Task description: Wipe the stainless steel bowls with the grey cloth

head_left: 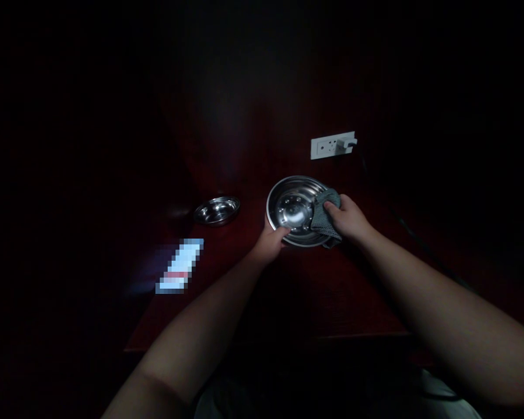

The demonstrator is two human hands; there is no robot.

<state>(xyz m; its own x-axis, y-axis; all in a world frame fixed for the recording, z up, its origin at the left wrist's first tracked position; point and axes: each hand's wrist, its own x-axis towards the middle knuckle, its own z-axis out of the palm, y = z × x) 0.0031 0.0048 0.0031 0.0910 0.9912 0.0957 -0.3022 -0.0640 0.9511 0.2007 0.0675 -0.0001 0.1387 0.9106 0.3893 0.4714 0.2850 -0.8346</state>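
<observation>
A shiny metal bowl (293, 212) is held tilted above the dark red table, its inside facing me. My left hand (269, 241) grips its lower left rim, thumb over the edge and fingers underneath. In my right hand (346, 218) is a grey-green cloth (325, 215), folded over the bowl's right rim and pressed against it with the thumb inside. The fingers of that hand are partly hidden behind the cloth and bowl. A second, shallower metal bowl (217, 210) sits on the table to the left, apart from both hands.
A lit, pixelated screen (181, 266) lies at the table's left side. On the back wall is a white socket plate (325, 146) with a plugged-in adapter (347, 143); a dark cable runs down to the right. The table's front edge (314, 337) shows below my arms. The surroundings are very dark.
</observation>
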